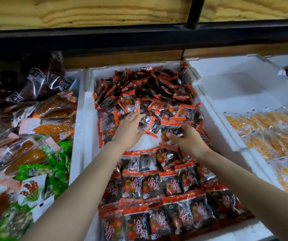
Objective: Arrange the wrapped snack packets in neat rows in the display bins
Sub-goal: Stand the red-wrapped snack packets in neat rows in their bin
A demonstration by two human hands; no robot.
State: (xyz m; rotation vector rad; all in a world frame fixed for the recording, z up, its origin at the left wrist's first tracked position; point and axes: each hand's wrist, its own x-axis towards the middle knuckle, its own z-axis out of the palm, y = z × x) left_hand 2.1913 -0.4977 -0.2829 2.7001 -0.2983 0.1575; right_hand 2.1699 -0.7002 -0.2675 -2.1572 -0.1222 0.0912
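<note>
A white foam bin in the middle holds dark snack packets with orange-red edges. Its far half is a loose heap of packets; its near half holds packets laid flat in rows. A bare patch of bin floor separates them. My left hand reaches into the heap's near edge, fingers extended and touching loose packets. My right hand holds one packet at the heap's edge, thumb underneath and fingers over it.
To the left lies a bin of mixed orange, brown and green packets. To the right stands another white foam bin with yellow packets in its near part. A dark shelf rail and wooden board overhang the back.
</note>
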